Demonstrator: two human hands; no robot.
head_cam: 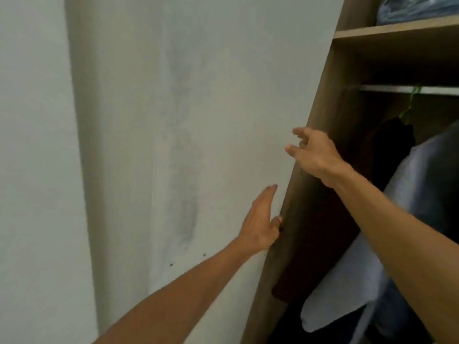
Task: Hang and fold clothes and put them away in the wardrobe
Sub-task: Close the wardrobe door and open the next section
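The wardrobe's white door (198, 120) fills the middle of the view, and its brown wooden edge (320, 115) runs down on the right. My left hand (260, 224) lies flat on the door face with its thumb hooked round that edge. My right hand (313, 152) hovers higher up by the same edge, fingers spread and holding nothing. Inside the wardrobe a black garment (392, 145) hangs on a green hanger (412, 100) from the rail (402, 89). A grey-blue garment (422, 194) and a dark brown one (318, 232) hang beside it.
A wooden shelf (397, 28) crosses the wardrobe above the rail, with blue folded fabric (417, 8) on it. A pale wall (32, 145) lies left of the door. My right forearm (397, 232) crosses in front of the hanging clothes.
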